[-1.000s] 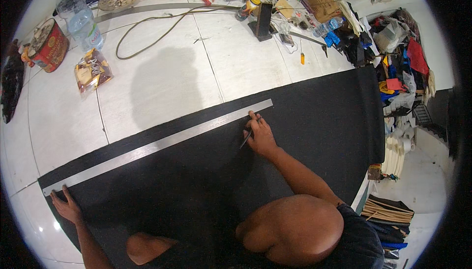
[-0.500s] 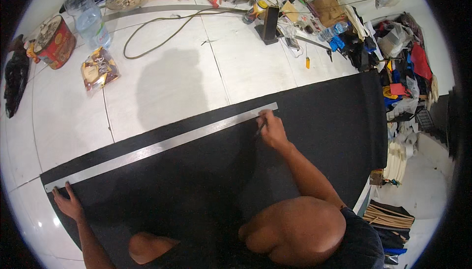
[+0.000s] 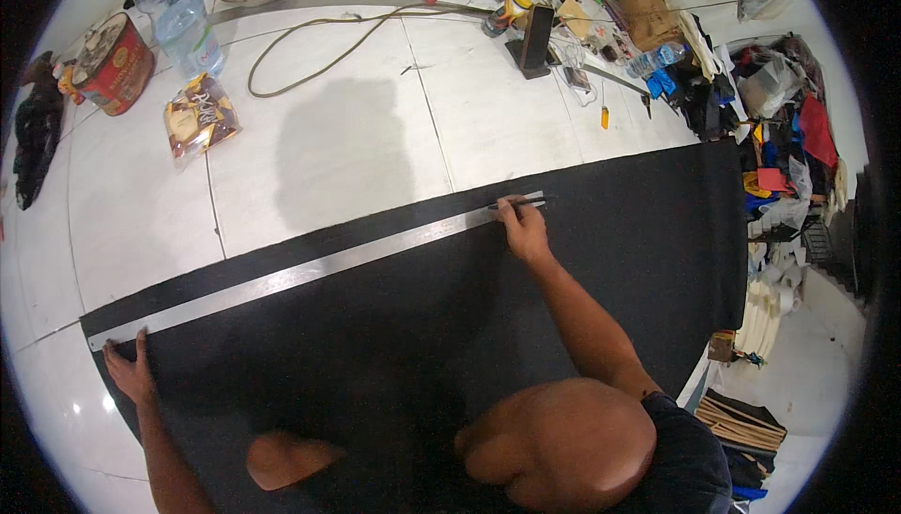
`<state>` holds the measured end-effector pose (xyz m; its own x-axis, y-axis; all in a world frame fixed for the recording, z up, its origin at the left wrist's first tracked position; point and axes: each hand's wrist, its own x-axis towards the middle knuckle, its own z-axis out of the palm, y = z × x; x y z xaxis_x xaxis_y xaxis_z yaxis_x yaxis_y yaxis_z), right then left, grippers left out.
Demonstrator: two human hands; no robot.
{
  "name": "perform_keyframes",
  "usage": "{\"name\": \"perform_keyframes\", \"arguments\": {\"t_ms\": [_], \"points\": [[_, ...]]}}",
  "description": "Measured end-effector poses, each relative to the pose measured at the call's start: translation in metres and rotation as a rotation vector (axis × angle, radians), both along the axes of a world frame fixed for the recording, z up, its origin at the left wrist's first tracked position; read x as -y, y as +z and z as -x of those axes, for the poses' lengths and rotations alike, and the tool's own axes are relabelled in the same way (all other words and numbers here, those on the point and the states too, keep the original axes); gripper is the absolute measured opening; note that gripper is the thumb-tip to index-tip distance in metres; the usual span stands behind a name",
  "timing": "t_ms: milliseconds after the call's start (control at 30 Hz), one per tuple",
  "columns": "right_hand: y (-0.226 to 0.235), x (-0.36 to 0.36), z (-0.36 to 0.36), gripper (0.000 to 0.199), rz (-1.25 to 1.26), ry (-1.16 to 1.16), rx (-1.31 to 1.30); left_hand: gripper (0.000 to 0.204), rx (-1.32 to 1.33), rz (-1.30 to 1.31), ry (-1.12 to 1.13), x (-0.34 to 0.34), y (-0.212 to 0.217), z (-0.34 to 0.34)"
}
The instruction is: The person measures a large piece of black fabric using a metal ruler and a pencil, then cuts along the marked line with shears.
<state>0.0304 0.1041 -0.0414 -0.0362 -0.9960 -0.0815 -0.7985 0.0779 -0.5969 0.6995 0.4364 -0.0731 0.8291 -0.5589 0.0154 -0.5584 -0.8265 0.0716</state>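
A large sheet of black material [image 3: 648,242] lies spread on the white tiles, and a long metal ruler [image 3: 300,279] rests slantwise on it, close to its far edge. At the ruler's left end my left hand [image 3: 131,373] has its thumb and fingers spread, the tips touching the metal. My right hand [image 3: 524,230] is by the ruler's right end, fingers pinched round a thin dark pen [image 3: 531,201]. The pen lies roughly along the ruler there; its tip is too small to make out. My bare knees show at the lower edge.
Beyond the sheet lie a snack packet [image 3: 202,120], a water bottle [image 3: 188,40], a red tin [image 3: 114,68] and a looped cord [image 3: 272,54]. A phone on a stand [image 3: 536,40] and a yellow cutter [image 3: 604,118] are farther right. Cloth scraps [image 3: 779,148] pile up at the right.
The pen in my right hand has swung from pointing back toward me to lying over the ruler's right end. My left hand stays at the left end. The whole view has shifted slightly.
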Motion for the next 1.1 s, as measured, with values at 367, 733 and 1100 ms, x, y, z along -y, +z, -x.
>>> {"name": "perform_keyframes", "arguments": {"t_ms": [367, 733, 1100], "points": [[0.012, 0.006, -0.019, 0.034, -0.017, 0.089, -0.064, 0.113, -0.447, -0.196, 0.135, 0.029, 0.045, -0.025], [0.032, 0.005, -0.051, 0.026, 0.067, 0.277, -0.262, 0.113, -0.472, -0.157, 0.184, 0.032, 0.045, -0.023], [0.039, -0.025, -0.181, 0.022, 0.047, 0.994, -0.109, 0.116, -0.441, -0.162, 0.167, 0.028, 0.044, -0.021]]}}
